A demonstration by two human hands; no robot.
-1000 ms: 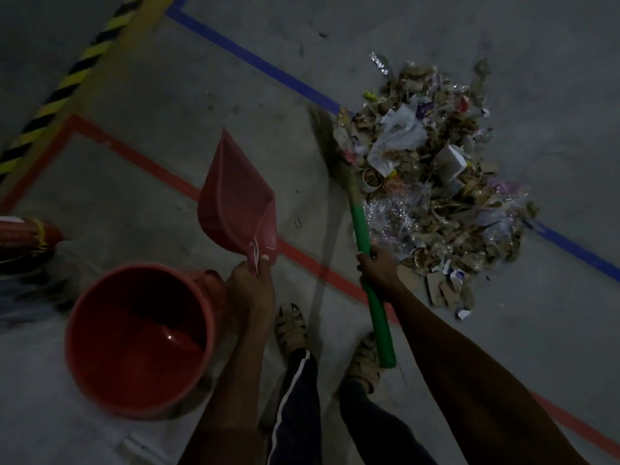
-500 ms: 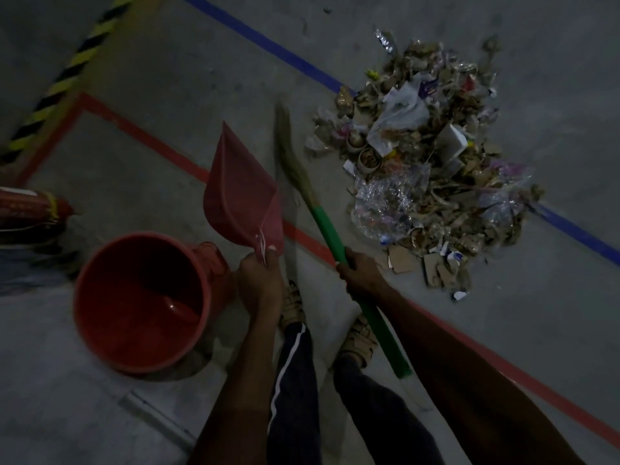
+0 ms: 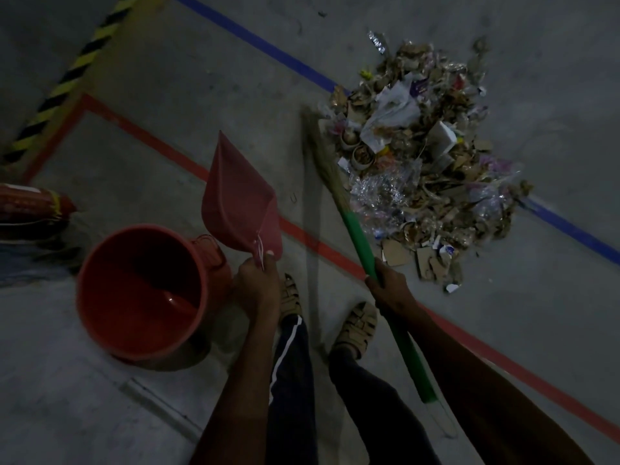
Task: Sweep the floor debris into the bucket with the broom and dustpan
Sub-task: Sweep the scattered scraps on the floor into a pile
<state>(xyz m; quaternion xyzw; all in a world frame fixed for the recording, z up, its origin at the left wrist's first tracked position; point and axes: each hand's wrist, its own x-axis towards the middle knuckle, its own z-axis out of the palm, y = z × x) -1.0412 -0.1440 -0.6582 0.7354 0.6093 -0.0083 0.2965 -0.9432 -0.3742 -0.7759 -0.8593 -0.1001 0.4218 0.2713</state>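
A pile of debris (image 3: 422, 169), made of cardboard scraps, paper and clear plastic, lies on the grey floor at the upper right. My right hand (image 3: 389, 286) grips the green handle of the broom (image 3: 360, 243). Its straw bristles touch the pile's left edge. My left hand (image 3: 258, 283) holds the pink dustpan (image 3: 238, 199) by its handle, raised with its mouth pointing away from me. The red bucket (image 3: 100, 313) stands on the floor just left of that hand, open side up, and looks empty.
A red floor line (image 3: 161, 146) and a blue one (image 3: 261, 45) cross the floor diagonally. Yellow-black hazard tape (image 3: 67, 75) runs at the upper left. A red cylinder (image 3: 30, 209) lies at the left edge. My sandalled feet (image 3: 357, 323) stand between bucket and broom.
The broom head swung left away from the pile, then back right against the pile's left edge. The dustpan and bucket have kept their places relative to my left hand.
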